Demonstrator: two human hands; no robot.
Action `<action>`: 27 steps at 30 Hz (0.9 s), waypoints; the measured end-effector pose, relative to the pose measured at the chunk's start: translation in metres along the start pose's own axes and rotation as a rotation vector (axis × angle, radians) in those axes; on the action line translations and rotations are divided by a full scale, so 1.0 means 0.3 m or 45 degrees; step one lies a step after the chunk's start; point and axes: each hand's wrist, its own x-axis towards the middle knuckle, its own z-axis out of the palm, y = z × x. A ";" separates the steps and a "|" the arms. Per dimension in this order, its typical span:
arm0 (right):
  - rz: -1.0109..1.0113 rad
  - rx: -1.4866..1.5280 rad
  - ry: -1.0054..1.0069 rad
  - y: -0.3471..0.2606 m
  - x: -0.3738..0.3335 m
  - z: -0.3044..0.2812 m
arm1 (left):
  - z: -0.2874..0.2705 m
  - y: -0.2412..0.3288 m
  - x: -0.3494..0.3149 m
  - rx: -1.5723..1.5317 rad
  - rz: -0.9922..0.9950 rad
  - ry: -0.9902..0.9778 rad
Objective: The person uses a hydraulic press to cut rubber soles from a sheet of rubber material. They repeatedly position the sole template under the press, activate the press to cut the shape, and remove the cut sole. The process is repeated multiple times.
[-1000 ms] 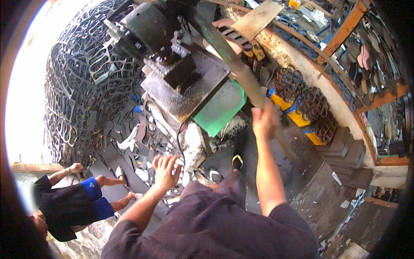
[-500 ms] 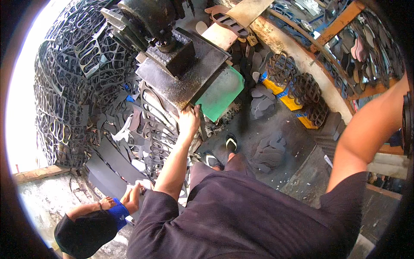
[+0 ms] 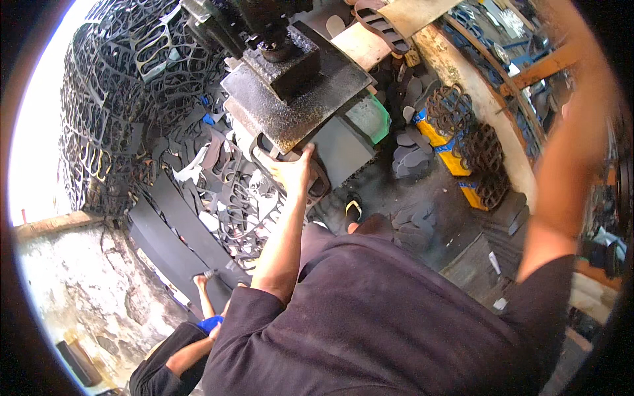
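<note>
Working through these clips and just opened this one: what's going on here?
A person's left hand is at the edge of a grey sheet by the press; its exact grip is unclear. The sheet covers part of a green board. The right arm is raised and blurred, its hand out of view. Another person is at the lower left.

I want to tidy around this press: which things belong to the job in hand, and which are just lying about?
In the job, it seems:
left hand
press
grey sheet
green board

Apparently lying about:
scrap heap
floor cutouts
yellow boxes
</note>
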 end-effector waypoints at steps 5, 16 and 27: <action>0.332 0.914 -0.839 -0.547 -0.826 0.845 | -0.158 -0.075 0.027 -0.799 -0.534 -0.405; 0.387 0.491 -1.044 -0.614 -0.738 0.964 | -0.811 -0.149 0.177 -1.885 -0.115 -0.303; 0.899 0.975 -0.192 -0.609 -0.770 0.534 | -0.500 0.236 -0.135 -0.835 0.619 -0.743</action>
